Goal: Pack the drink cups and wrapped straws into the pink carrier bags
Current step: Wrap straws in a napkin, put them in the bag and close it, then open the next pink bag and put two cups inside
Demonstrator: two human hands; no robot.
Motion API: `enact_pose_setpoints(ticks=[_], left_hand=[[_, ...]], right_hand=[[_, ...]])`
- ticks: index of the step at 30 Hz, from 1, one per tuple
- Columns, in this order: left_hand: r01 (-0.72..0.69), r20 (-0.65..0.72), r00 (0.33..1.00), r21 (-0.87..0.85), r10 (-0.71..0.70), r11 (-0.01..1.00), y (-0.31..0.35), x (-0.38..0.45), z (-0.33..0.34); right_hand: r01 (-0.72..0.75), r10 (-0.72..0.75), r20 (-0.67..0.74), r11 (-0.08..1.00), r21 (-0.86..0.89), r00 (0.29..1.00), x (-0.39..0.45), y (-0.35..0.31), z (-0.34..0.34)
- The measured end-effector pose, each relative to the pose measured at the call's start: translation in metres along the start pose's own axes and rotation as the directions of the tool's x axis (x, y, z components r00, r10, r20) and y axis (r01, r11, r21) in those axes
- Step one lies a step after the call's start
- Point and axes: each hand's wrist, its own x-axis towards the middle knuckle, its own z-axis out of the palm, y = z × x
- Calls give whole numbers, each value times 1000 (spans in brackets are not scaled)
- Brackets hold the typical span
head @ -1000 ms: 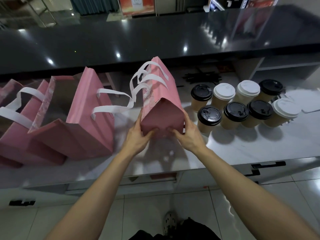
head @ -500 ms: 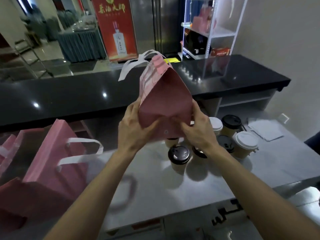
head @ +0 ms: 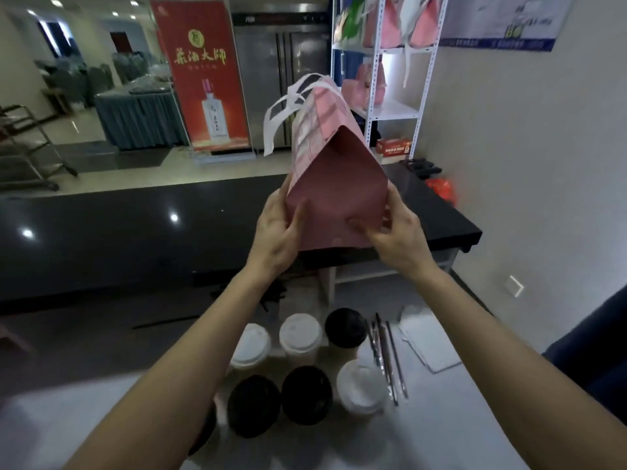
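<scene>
I hold a pink carrier bag (head: 336,184) with white handles up in the air at chest height, its folded bottom facing me. My left hand (head: 278,228) grips its lower left corner and my right hand (head: 397,232) grips its lower right corner, thumbs on the bottom panel. Below, on the pale worktop (head: 441,418), stand several paper drink cups: white lids (head: 300,334) and black lids (head: 305,395) in two rows. Wrapped straws (head: 386,357) lie just right of the cups.
A black raised counter (head: 135,228) runs across behind the worktop. A folded white sheet (head: 431,340) lies right of the straws. A white shelf rack (head: 390,79) with more pink bags stands at the back right, next to a red banner (head: 207,79).
Both hands have lifted the pink bag off the worktop and raised it high. My view has swung up and right, so the other pink bags at the left have left the frame.
</scene>
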Motion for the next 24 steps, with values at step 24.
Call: enact_pose_setpoints(ticks=[24], left_hand=[[-188,50,974,714,219,674,18,57,111]], right_hand=[[79,-136,-144,934,-348,980,54,126,-74]])
